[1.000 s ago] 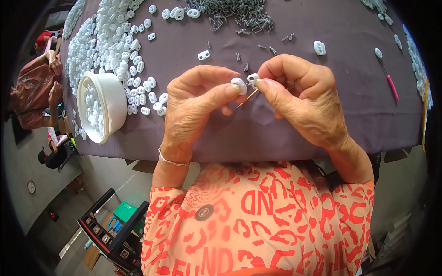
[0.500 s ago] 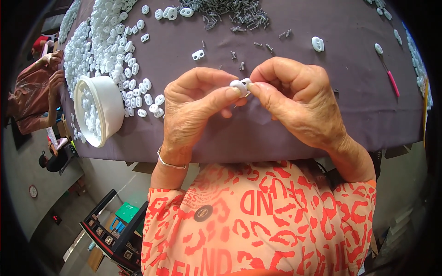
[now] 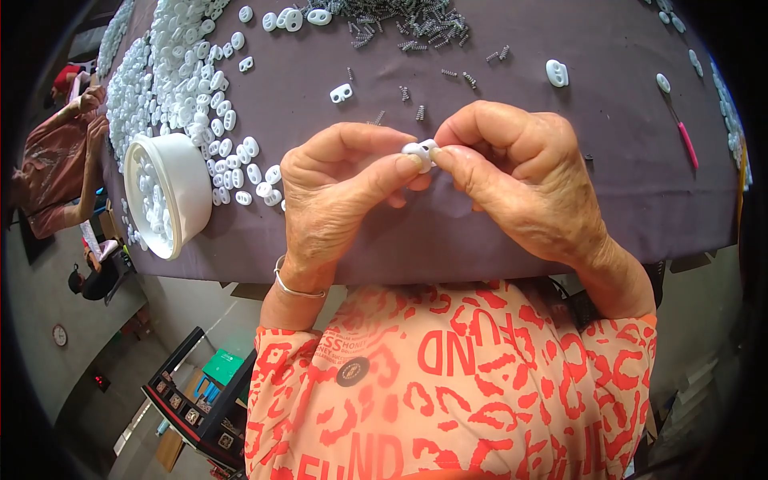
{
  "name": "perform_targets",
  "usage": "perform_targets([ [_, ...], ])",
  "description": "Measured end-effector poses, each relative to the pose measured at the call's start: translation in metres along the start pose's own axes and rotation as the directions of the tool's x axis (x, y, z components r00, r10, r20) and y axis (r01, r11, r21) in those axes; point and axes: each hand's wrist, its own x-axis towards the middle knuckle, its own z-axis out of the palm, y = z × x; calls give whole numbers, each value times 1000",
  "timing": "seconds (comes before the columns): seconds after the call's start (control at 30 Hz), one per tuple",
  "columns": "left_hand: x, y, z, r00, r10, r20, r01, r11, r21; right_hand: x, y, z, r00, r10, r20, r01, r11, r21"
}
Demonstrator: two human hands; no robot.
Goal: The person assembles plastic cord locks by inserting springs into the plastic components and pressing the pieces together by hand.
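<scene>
1. Left hand (image 3: 340,188): raised above the near edge of the table, thumb and forefinger pinched shut on a small white plastic oval piece (image 3: 421,150). A thin silver bangle (image 3: 294,286) sits on the left wrist.
2. Right hand (image 3: 520,172): facing the left hand, its thumb and forefinger closed on the other side of the same white piece. Fingertips of both hands meet at the piece; the remaining fingers are curled in.
3. Position of the piece: held in the air between the two hands, above the dark purple-grey cloth-covered table (image 3: 480,232), not touching the cloth. Most of it is hidden by the fingertips, so its details cannot be made out.
4. To the left of the left hand: round white plastic bowl (image 3: 172,192) on the cloth near the table edge, holding more white oval pieces.
5. Beyond the bowl, far left of the table: large heap of loose white oval plastic pieces (image 3: 172,72), some spilling close to the bowl's rim.
6. Far middle of the table: pile of small grey metal springs (image 3: 400,16), with single springs scattered toward the hands.
7. Lone white pieces: one two-holed piece (image 3: 341,93) beyond the left hand; one (image 3: 557,73) beyond the right hand.
8. Far right: slim tool with a pink handle (image 3: 686,142) lying on the cloth, well apart from both hands.
9. Lower part of view: wearer's orange-and-white patterned shirt (image 3: 456,384).
</scene>
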Motion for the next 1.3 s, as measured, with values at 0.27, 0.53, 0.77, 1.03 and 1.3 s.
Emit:
perform_targets([
  [0.27, -1, -4, 2, 998, 58, -1, -58, 997, 42, 1, 2, 0, 1000, -14, 2, 14, 1000, -4],
  [0.53, -2, -7, 4, 991, 136, -6, -135, 986, 95, 1, 7, -1, 996, -83, 7, 83, 996, -24],
  [0.77, 0, -6, 9, 985, 172, 26, -174, 977, 125, 0, 8, -12, 996, -64, 64, 69, 995, -75],
  [1.03, 1, -7, 12, 984, 178, -9, -176, 978, 108, 3, 6, -9, 997, -4, 77, 4, 1000, -1],
  [1.3, 4, -9, 4, 1000, 21, 13, -18, 980, -199, 5, 12, 4, 849, -528, -18, 450, 740, -499],
])
